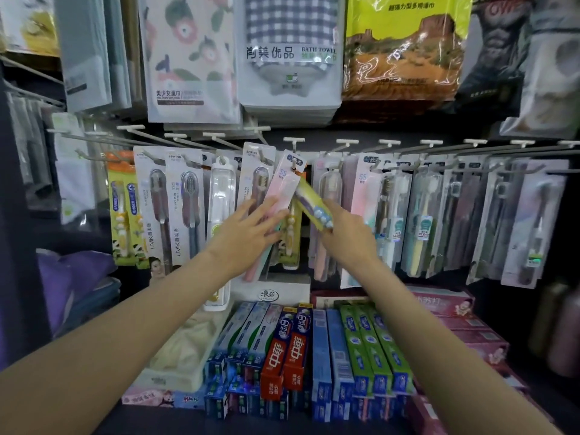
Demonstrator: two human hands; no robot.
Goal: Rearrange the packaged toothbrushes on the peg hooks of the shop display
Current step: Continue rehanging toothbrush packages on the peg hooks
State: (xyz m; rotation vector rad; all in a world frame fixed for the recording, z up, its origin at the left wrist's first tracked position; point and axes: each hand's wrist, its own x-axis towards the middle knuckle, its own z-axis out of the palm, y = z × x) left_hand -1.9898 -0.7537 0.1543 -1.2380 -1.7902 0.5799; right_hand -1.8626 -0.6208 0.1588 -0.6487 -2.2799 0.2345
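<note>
Two bare hands reach into the middle of the toothbrush display. The left hand [248,229] lies with fingers spread flat against a pink toothbrush pack [279,196], which hangs tilted from a peg hook [293,158] directly above the fingertips; whether the thumb closes behind the pack cannot be told. The right hand [345,230] is clamped on a yellow toothbrush pack [315,205], held off the hooks and slanting up and left from the fingers so its top end meets the pink pack. Left of the left hand hang two tall LMK packs [174,208]. Right of the right hand runs a row of hanging toothbrush packs [423,215]. Below both wrists, toothpaste boxes [314,350] stand packed on the shelf.
</note>
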